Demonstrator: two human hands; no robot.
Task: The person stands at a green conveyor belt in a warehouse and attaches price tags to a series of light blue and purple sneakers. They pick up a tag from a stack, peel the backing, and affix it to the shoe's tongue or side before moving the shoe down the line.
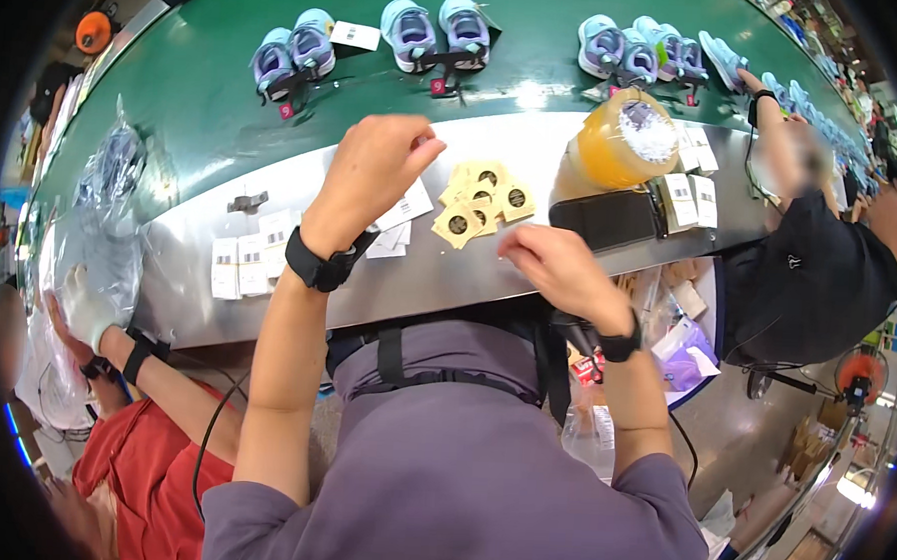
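Pale-yellow, black-disced square paper cards (483, 195), ten o'clock from curled right hand (561, 270), seem light, flexible, best edge-pinched; left hand (375, 169) curls, both grips unclear.

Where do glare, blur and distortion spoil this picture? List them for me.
Head view: glare whitens the steel tabletop and puts a bright patch on the green surface; head view: fisheye bends the straight edges, with dark corners; head view: the left hand and right hand look slightly soft, perhaps from motion, while the yellow tags are fairly distinct.
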